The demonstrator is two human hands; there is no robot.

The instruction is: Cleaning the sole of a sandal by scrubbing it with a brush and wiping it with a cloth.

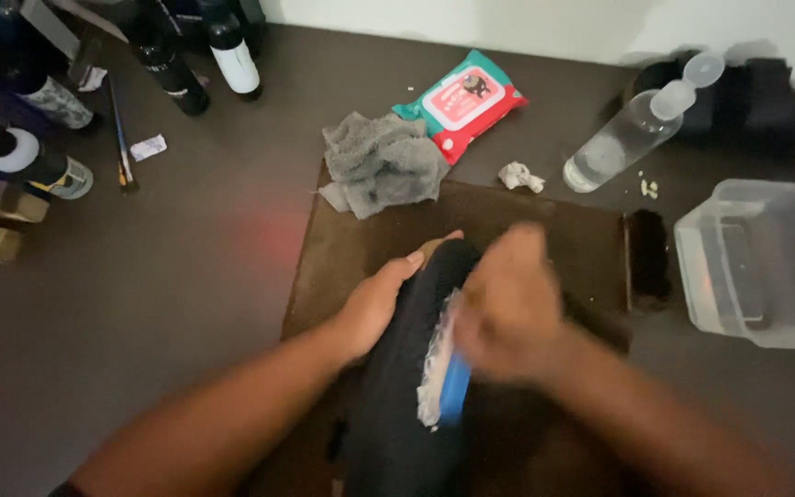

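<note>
A black shoe (397,387) lies lengthwise on a brown mat (342,248), toe pointing away from the person. The left hand (374,299) is curled around the shoe's left side near the toe, thumb along the top, holding it steady. The right hand (508,308), blurred, is closed around a blue brush (448,382) whose pale bristles press against the shoe's right flank. The shoe looks soft-sided and light, likely to give under pressure, so a grip on the firmer toe or sole edge would suit it best; with suds it may be slippery. Behind the mat's far edge sits one crumpled grey cloth (381,164), and just right of that one red-and-green pack of wipes (460,103). One small white wad of paper (520,176) lies at the mat's far right corner. Further right of the mat are one clear bottle (623,138) on its side and one clear plastic tub (761,262). Far left of the mat stand several dark bottles (232,55); at least four show, the rest cut off.
</note>
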